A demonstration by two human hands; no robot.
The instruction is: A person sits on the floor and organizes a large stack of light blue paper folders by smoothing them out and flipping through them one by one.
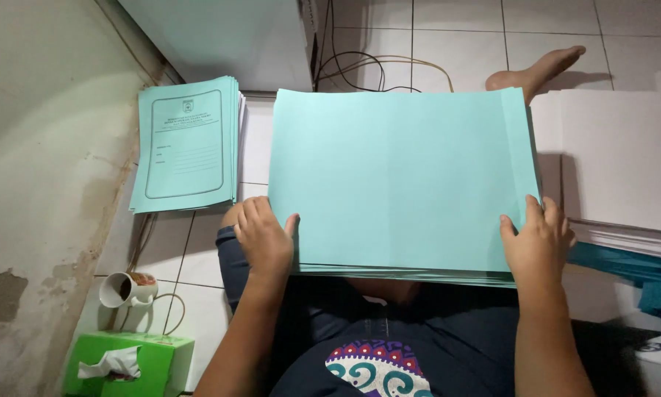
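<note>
A stack of large light-teal sheets [400, 176] lies across my lap, blank side up. My left hand [263, 237] grips the stack's near left corner, thumb on top. At the near right corner, my right hand [538, 242] holds the edge the same way. On the floor to the left sits a second pile of teal printed covers [187, 143] with a framed form on top.
A thick stack of white paper [617, 162] lies at the right over blue sheets [624, 263]. A white mug [127, 288] and a green tissue box [128, 364] stand at the lower left by the wall. Cables [378, 70] run on the tiled floor, and a bare foot [540, 70] shows beyond.
</note>
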